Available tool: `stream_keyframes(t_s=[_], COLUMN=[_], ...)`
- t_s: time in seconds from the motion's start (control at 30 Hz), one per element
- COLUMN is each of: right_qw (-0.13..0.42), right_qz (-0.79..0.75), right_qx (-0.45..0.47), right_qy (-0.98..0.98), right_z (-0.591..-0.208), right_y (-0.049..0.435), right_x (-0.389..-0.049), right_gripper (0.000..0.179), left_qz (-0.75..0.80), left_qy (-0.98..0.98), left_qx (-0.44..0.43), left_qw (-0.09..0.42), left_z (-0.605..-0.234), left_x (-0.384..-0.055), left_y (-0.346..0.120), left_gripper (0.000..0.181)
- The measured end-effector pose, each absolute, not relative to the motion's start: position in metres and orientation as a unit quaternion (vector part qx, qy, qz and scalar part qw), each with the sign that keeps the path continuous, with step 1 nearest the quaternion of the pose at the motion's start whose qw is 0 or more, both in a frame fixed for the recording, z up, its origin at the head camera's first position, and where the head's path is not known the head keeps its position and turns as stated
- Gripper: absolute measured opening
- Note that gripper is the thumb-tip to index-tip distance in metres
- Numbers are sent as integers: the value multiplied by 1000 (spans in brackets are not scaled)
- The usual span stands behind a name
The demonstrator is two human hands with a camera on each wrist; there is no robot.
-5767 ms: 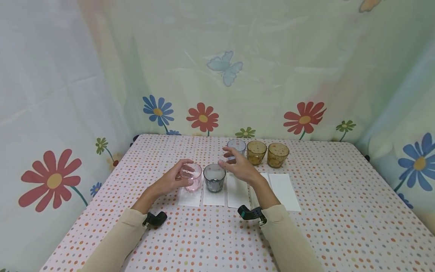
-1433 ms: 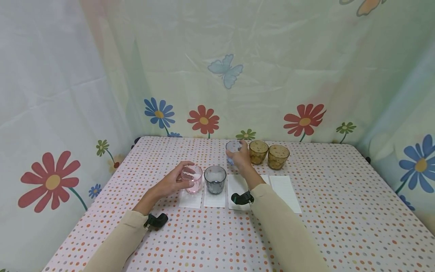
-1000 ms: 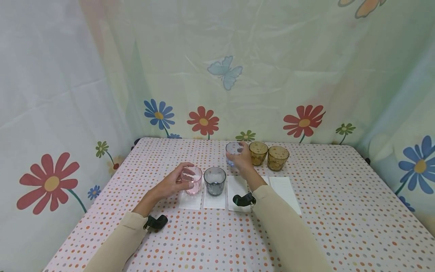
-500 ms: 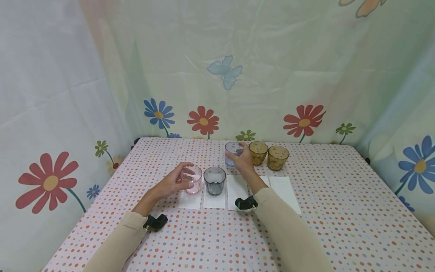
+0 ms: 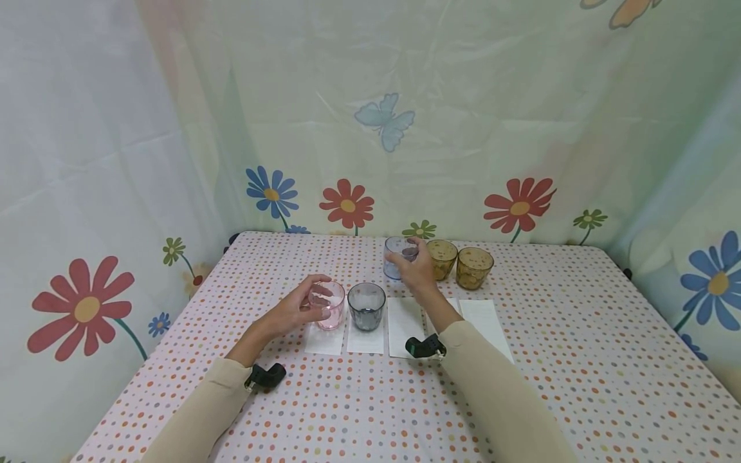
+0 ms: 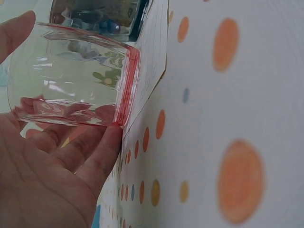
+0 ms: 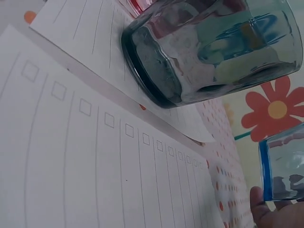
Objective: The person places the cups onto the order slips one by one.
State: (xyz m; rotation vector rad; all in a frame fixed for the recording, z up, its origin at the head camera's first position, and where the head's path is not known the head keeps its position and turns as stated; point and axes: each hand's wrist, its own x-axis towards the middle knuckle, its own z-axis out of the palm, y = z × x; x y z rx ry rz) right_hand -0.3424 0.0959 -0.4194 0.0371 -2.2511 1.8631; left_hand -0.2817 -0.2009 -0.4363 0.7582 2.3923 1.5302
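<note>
My left hand (image 5: 298,305) curls round a pink glass (image 5: 327,315) that stands on a white paper slip. In the left wrist view, fingers (image 6: 102,156) lie along the side of the pink glass (image 6: 80,80) and the thumb is near its rim. At the back of the table, my right hand (image 5: 415,267) grips a light blue glass (image 5: 393,260), thumb in front and fingers behind. The right wrist view catches the blue glass (image 7: 287,164) at its edge, upright, fingertips by its base. A grey glass (image 5: 366,308) stands on the second slip, beside the pink one.
Two amber glasses (image 5: 475,267) stand right of the blue glass, the nearer one partly behind my right hand. Several white lined paper slips (image 5: 405,321) lie in a row on the dotted tablecloth (image 5: 324,399). A flowered curtain (image 5: 440,167) encloses the table's back and sides.
My right hand has moved from beside the grey glass back to the blue glass and taken hold of it. Lately the blue glass has shifted slightly upward in view. The left hand stays put.
</note>
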Motion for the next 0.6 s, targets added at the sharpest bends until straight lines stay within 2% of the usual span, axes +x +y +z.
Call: stream_keyframes(t_s=[0.3,0.6], right_qw=[132,125], right_qz=[632,648], right_qx=[17,19], right_qy=[-763,-751], right_z=[-416,-410], right_y=[102,113], right_x=[-331,-316], right_gripper=[64,62], left_qz=[514,512], left_qy=[814,815], left_qx=[252,252], left_qw=[100,100], left_z=[-436,-436], left_x=[-282,-281], left_y=[-201,-202], left_gripper=[67,68])
